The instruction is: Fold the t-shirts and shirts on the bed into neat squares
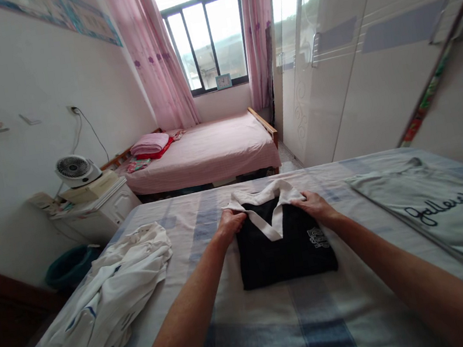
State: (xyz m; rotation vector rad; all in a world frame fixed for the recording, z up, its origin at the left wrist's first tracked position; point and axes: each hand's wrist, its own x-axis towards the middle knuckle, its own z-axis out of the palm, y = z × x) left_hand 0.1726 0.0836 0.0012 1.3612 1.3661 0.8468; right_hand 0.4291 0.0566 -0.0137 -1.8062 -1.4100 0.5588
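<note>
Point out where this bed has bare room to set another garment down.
Bare sheet lies near the camera, between the forearms below the folded black shirt, and in a strip between that shirt and the crumpled white garment. Another strip separates it from the grey T-shirt. Crowded: the collar, where left hand and right hand sit.

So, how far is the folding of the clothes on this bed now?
Done, it seems: the dark shirt already lies as a neat folded rectangle on the bed. In hand: the left hand grips it beside the white collar, and the right hand lies on the other shoulder. To do: the white garment lies crumpled, and the grey T-shirt lies flat, unfolded.
</note>
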